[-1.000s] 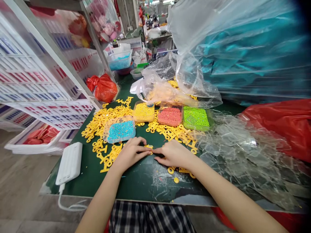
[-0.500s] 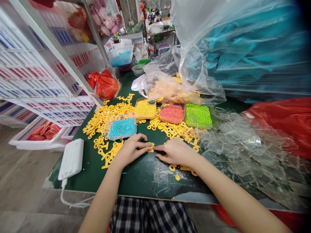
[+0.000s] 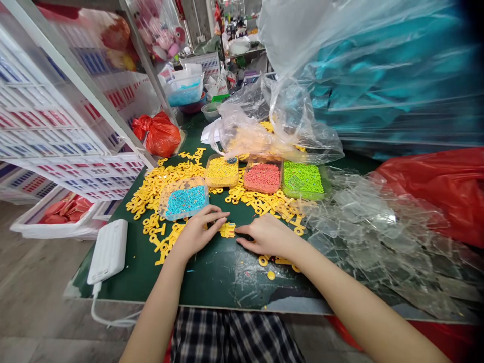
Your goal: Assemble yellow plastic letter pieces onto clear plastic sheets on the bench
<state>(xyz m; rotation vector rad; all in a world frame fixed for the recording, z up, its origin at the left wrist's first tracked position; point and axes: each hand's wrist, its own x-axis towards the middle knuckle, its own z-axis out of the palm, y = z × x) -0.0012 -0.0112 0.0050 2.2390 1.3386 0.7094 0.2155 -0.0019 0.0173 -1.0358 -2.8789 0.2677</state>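
Observation:
Between my hands a small yellow plastic piece lies on the green tabletop, with a few coloured specks along its upper edge. My left hand is just left of it, fingers stretched and apart, holding nothing. On the right, my right hand has its index fingertip at the piece's right edge; thumb and index are apart and the other fingers curl under. Beyond the hands stand clear trays of blue beads, yellow beads, red beads and green beads. Loose yellow plastic pieces surround the trays.
Many clear plastic bags cover the table's right side. A white power bank with a cable lies at the left edge. Behind are a red tied bag and a clear bag of yellow pieces. White crates stand left.
My left hand has drawn back to the left, fingers off the yellow piece, which now shows more fully. My right index finger stays at its right edge. The whole view has shifted slightly.

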